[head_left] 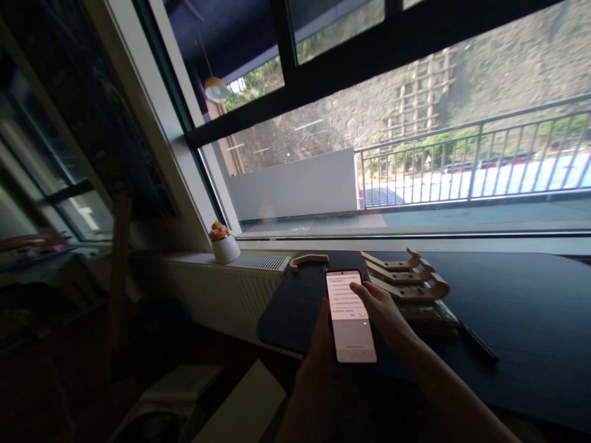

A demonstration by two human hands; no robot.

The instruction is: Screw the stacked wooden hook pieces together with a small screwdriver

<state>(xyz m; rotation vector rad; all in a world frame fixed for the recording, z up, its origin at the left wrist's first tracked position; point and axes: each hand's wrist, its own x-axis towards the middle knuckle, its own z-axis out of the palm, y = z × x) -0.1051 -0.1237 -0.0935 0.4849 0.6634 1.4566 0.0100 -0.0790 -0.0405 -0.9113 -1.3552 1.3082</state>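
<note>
A lit smartphone [353, 335] stands tilted up over the near edge of the dark table, lines of text on the upper half of its screen. Along its left side my left hand [322, 338] is closed on it, most of the fingers hidden behind. My right hand [382, 307] grips the right side, its thumb lying over the upper screen; its other fingers are out of sight. Just beyond are several curved wooden pieces [406, 280] with holes, resting on a clear-wrapped bundle [431, 314]. A single bent wooden piece [308, 261] lies to the left.
The dark table [521, 301] stands against a large window. A black pen-like stick [480, 341] lies at the right. A white jar with an orange top [225, 243] sits on the sill by a radiator [231, 301]. Pale box-like shapes [249, 403] are below left.
</note>
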